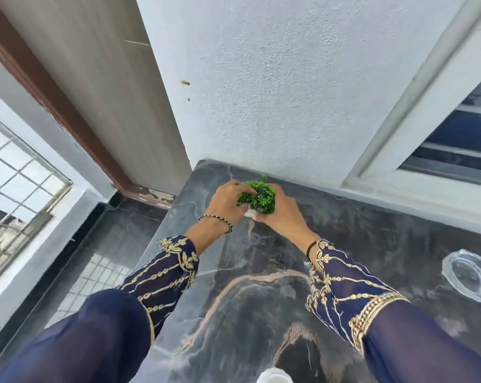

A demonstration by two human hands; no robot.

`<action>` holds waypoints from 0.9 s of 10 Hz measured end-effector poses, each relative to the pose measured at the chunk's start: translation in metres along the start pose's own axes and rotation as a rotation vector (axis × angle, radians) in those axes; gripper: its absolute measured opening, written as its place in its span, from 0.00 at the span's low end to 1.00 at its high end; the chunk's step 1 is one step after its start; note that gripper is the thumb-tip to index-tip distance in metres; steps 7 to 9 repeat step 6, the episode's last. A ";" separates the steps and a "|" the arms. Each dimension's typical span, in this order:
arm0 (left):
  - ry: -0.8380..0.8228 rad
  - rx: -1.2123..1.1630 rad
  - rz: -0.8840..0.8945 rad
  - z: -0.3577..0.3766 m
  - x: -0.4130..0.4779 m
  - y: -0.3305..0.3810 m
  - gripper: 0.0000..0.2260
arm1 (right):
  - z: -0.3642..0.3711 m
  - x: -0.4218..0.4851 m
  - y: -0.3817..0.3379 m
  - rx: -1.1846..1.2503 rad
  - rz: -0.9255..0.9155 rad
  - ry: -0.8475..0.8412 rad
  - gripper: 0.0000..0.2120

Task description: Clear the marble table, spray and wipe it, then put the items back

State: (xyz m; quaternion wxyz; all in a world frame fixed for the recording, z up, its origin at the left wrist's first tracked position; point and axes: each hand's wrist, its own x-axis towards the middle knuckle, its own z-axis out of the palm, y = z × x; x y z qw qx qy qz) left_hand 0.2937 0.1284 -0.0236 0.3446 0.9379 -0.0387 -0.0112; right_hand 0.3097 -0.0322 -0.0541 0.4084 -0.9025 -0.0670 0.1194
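Observation:
A small green potted plant [260, 193] with a white pot, mostly hidden, stands at the far left corner of the dark marble table [261, 299], close to the wall. My left hand [228, 201] wraps its left side and my right hand [282, 214] wraps its right side and base. Both hands grip it together. A clear glass ashtray [470, 276] lies on the marble at the right.
A white textured wall [275, 92] backs the table, with a window frame [427, 134] to the right. A wooden door [95, 92] and dark tiled floor [101, 244] lie left of the table edge. A white round object [273, 376] peeks in at the bottom.

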 end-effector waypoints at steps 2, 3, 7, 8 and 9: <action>-0.011 0.046 0.076 -0.006 0.003 -0.023 0.18 | 0.020 0.011 0.004 0.028 0.083 0.023 0.33; -0.032 0.172 0.084 -0.009 -0.005 -0.020 0.20 | 0.020 0.004 0.007 0.020 0.099 0.012 0.36; 0.109 0.382 0.201 0.003 -0.059 0.002 0.27 | 0.002 -0.060 0.027 -0.048 0.119 0.027 0.41; 0.109 0.382 0.201 0.003 -0.059 0.002 0.27 | 0.002 -0.060 0.027 -0.048 0.119 0.027 0.41; 0.109 0.382 0.201 0.003 -0.059 0.002 0.27 | 0.002 -0.060 0.027 -0.048 0.119 0.027 0.41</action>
